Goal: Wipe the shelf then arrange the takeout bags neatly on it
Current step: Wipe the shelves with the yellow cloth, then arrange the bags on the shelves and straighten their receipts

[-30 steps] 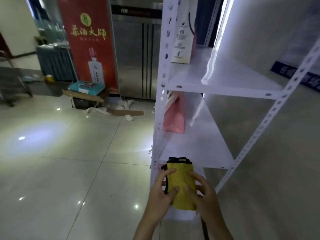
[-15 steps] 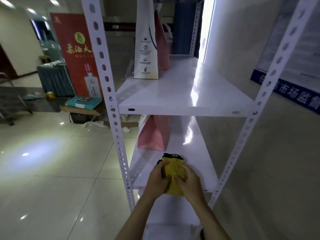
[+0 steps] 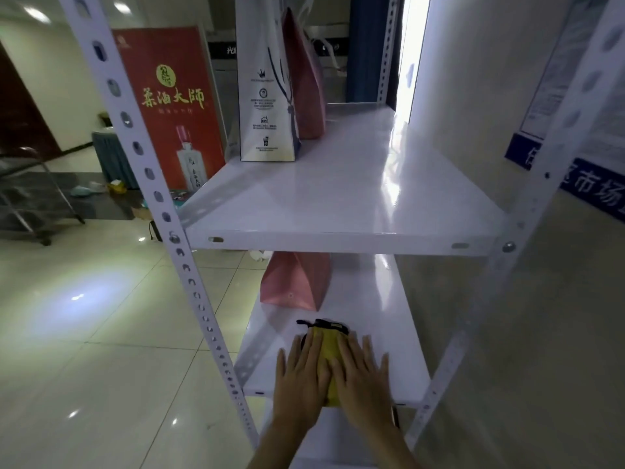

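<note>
— From the head view, where's the yellow cloth (image 3: 325, 346) sitting?

— On the lower shelf (image 3: 378, 333), near its front edge, under both palms. The left hand (image 3: 299, 377) and right hand (image 3: 360, 377) lie flat side by side, fingers straight and spread, pressing it down rather than gripping it.

— Which way does it run?

— Its long axis points away from the person, toward the back of the shelf, black-trimmed end furthest. Neither hand is nearer; they share it evenly.

— And the bags?

— A pink bag (image 3: 295, 282) stands just beyond the cloth, apart from it. On the upper shelf (image 3: 338, 198), a white bag (image 3: 265, 96) and a red bag (image 3: 306, 79) stand touching, far left.

— So a forward push meets the pink bag, I'd guess.
</note>
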